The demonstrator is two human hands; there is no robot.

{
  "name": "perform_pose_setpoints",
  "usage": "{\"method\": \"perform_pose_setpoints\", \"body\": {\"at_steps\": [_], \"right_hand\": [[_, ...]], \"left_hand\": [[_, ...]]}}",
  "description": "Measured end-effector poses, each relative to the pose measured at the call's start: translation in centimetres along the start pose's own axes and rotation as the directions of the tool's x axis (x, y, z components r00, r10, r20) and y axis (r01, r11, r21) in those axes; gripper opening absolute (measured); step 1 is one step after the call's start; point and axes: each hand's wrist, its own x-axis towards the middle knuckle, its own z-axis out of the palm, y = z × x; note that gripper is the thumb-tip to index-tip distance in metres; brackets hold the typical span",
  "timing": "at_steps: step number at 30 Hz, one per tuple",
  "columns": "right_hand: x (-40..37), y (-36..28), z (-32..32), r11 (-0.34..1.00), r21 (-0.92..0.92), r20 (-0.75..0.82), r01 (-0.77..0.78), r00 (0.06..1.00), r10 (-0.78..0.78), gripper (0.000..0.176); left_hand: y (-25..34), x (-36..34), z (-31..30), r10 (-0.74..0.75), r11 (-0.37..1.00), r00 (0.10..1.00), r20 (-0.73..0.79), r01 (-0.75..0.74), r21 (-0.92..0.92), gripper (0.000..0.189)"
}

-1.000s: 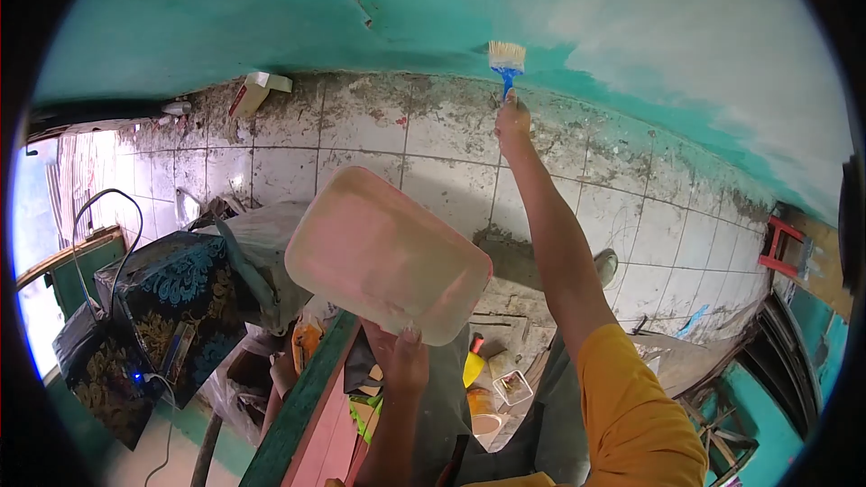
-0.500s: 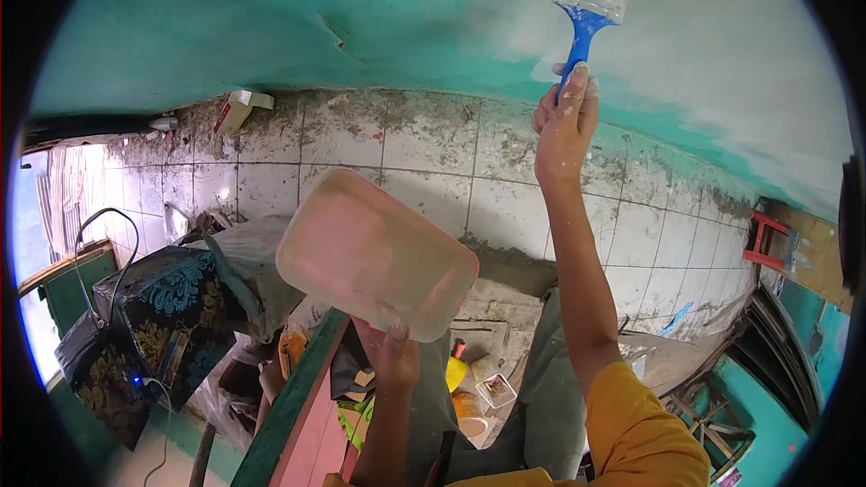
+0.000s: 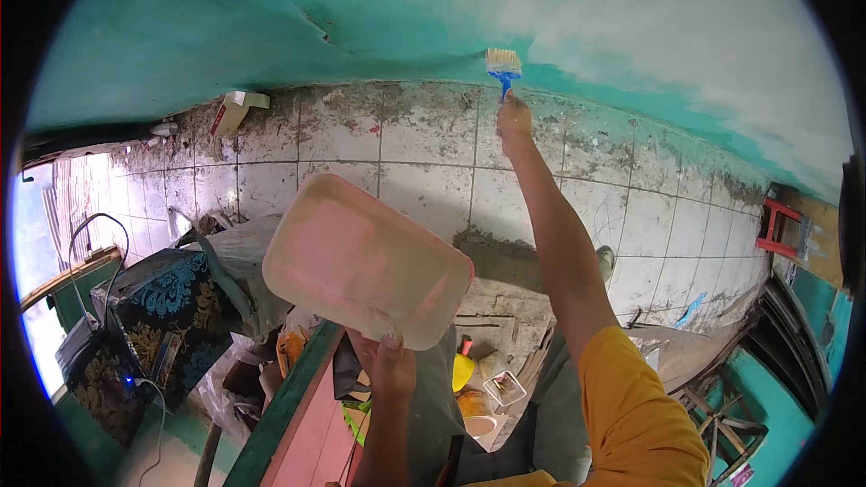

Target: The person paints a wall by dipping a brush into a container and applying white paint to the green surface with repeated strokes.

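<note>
My right hand (image 3: 514, 117) grips the blue handle of a wide paintbrush (image 3: 503, 63), its pale bristles pointing up against the lower part of the green wall (image 3: 397, 41). To the right of the brush, a whitish coat covers much of that wall. In my left hand (image 3: 388, 365) is a shallow plastic tub (image 3: 365, 257) with a pinkish tint, held by its near edge with the thumb on top. The tub tilts over the tiled floor and looks smeared inside.
Dirty white tiles (image 3: 424, 194) run along the wall's foot. A patterned box (image 3: 167, 316) with a cable stands at left beside a green wooden beam (image 3: 289, 406). Below me lie a small white tray (image 3: 505, 388) and a yellow object (image 3: 463, 370). A red-handled tool (image 3: 780, 230) is at right.
My right hand has moved the paintbrush down and to the left, from the whitish area to the wall's lower green part. The tub has shifted slightly left in view.
</note>
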Motion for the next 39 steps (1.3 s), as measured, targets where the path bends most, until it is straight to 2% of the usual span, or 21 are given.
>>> {"method": "perform_pose_setpoints", "body": {"at_steps": [2, 4, 5, 7, 9, 10, 11, 14, 16, 17, 18, 19, 20, 22, 25, 29, 31, 34, 35, 38, 39], "right_hand": [[-2.5, -4.7, -1.1, 0.998, -0.045, 0.020, 0.031, 0.999, -0.030, 0.046], [-6.3, -9.0, -2.6, 0.937, -0.001, -0.071, 0.348, 0.935, -0.348, 0.045], [-8.1, -10.6, -3.2, 0.937, -0.002, -0.072, 0.349, 0.935, -0.349, 0.045], [-10.5, -12.5, -4.3, 0.814, 0.086, -0.096, 0.574, 0.818, -0.567, 0.043], [-10.8, -12.3, -4.6, 0.812, 0.149, -0.090, 0.564, 0.826, -0.557, 0.042], [-10.7, -12.0, -4.7, 0.808, 0.208, -0.087, 0.551, 0.834, -0.546, 0.041], [-9.5, -11.2, -4.6, 0.808, 0.209, -0.091, 0.550, 0.834, -0.544, 0.041], [-2.8, -5.2, -2.7, 0.818, 0.185, -0.186, 0.545, 0.837, -0.515, 0.041], [0.7, -1.1, -1.4, 0.745, 0.036, -0.267, 0.666, 0.725, -0.635, 0.040], [0.8, -0.5, -1.6, 0.747, 0.034, -0.273, 0.664, 0.725, -0.632, 0.040], [1.1, 0.2, -1.9, 0.915, -0.080, -0.198, 0.395, 0.894, -0.403, 0.044], [1.4, 0.7, -2.2, 0.973, -0.211, -0.155, 0.089, 0.980, -0.123, 0.048], [1.8, 1.1, -2.4, 0.973, -0.212, -0.158, 0.086, 0.980, -0.121, 0.048], [3.1, 1.9, -2.5, 0.992, -0.109, -0.082, -0.062, 0.995, 0.053, 0.050], [1.7, -0.3, -3.4, 0.996, -0.067, -0.009, 0.067, 0.998, -0.067, 0.044], [-5.1, -9.0, -4.9, 0.980, 0.013, 0.003, 0.198, 0.980, -0.198, 0.047], [-8.1, -10.7, -5.2, 0.841, 0.083, -0.066, 0.535, 0.845, -0.531, 0.044], [-8.3, -10.1, -4.8, 0.803, 0.327, -0.032, 0.498, 0.855, -0.517, 0.043], [-7.6, -9.5, -4.5, 0.802, 0.330, -0.033, 0.497, 0.856, -0.517, 0.043], [-2.3, -5.1, -2.9, 0.799, 0.225, -0.085, 0.557, 0.829, -0.553, 0.043], [-0.5, -2.9, -2.3, 0.816, 0.086, -0.114, 0.572, 0.819, -0.562, 0.045]], "left_hand": [[-0.5, -0.3, -0.1, 0.021, 1.000, 0.999, 0.031, -0.022, 0.008, 0.064], [-0.6, -0.7, 0.4, 0.017, 1.000, 1.000, 0.000, -0.017, -0.006, 0.063], [-0.7, -0.9, 0.6, 0.011, 1.000, 0.999, -0.030, -0.012, -0.016, 0.062], [-0.9, -1.0, 1.1, 0.011, 0.999, 1.000, -0.010, -0.011, -0.050, 0.062], [-1.1, -1.3, 1.3, 0.012, 0.997, 1.000, 0.003, -0.012, -0.077, 0.061], [-1.4, -1.5, 1.3, -0.017, 0.995, 1.000, -0.008, 0.017, -0.095, 0.070], [-1.6, -1.5, 1.4, -0.047, 0.993, 0.999, -0.015, 0.045, -0.113, 0.080], [-1.9, -1.7, 2.5, -0.065, 0.987, 0.997, -0.034, 0.059, -0.151, 0.080], [-2.0, -1.8, 2.9, -0.073, 0.989, 0.997, -0.028, 0.068, -0.134, 0.080], [-2.2, -1.8, 2.9, -0.081, 0.989, 0.996, -0.031, 0.076, -0.126, 0.080], [-2.5, -1.7, 2.8, -0.085, 0.989, 0.996, -0.025, 0.082, -0.124, 0.080], [-2.9, -1.7, 2.6, -0.089, 0.989, 0.996, -0.019, 0.086, -0.117, 0.079], [-3.1, -1.7, 2.6, -0.093, 0.990, 0.996, -0.016, 0.091, -0.111, 0.079], [-3.1, -1.7, 3.1, -0.080, 0.991, 0.997, -0.016, 0.078, -0.105, 0.080], [-3.2, -1.8, 3.5, -0.055, 0.996, 0.998, 0.008, 0.055, -0.067, 0.074], [-3.2, -1.7, 4.3, -0.032, 0.998, 0.999, 0.039, 0.034, -0.059, 0.070], [-3.0, -1.7, 4.6, -0.028, 0.998, 0.999, 0.040, 0.030, -0.057, 0.071], [-2.8, -1.6, 4.7, -0.022, 0.999, 0.999, 0.043, 0.024, -0.045, 0.072], [-2.8, -1.5, 4.7, -0.016, 0.999, 0.999, 0.051, 0.018, -0.043, 0.072], [-3.0, -1.4, 4.5, -0.028, 1.000, 0.999, 0.043, 0.029, -0.010, 0.072], [-2.9, -1.3, 4.7, -0.028, 1.000, 0.999, 0.043, 0.028, -0.007, 0.072]]}}
